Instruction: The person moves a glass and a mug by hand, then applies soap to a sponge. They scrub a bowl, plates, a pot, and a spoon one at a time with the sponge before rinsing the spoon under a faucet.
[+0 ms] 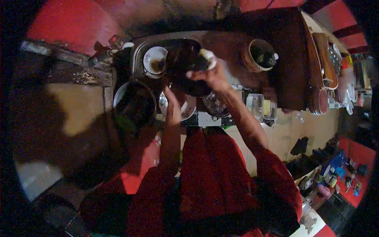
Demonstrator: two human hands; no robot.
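A dark, round pan [182,59] is tilted above the sink [138,49], its details lost in shadow. My left hand [172,103] grips its lower left edge, with the fingers partly hidden. In my right hand [213,78] is a white and yellow sponge [208,58], held against or just over the pan's right side; the hand is slightly blurred. A white bowl [148,59] with brown residue sits in the sink to the left of the pan. Below the pan, partly covered by it and my left hand, is a pale bowl [188,110].
A large metal pot [117,98] stands left of my left hand. Right of the sink is a round tub [248,59] holding a bottle. Clear plastic containers [254,106] lie at the counter's near edge. A tap [127,45] juts in at the sink's left corner.
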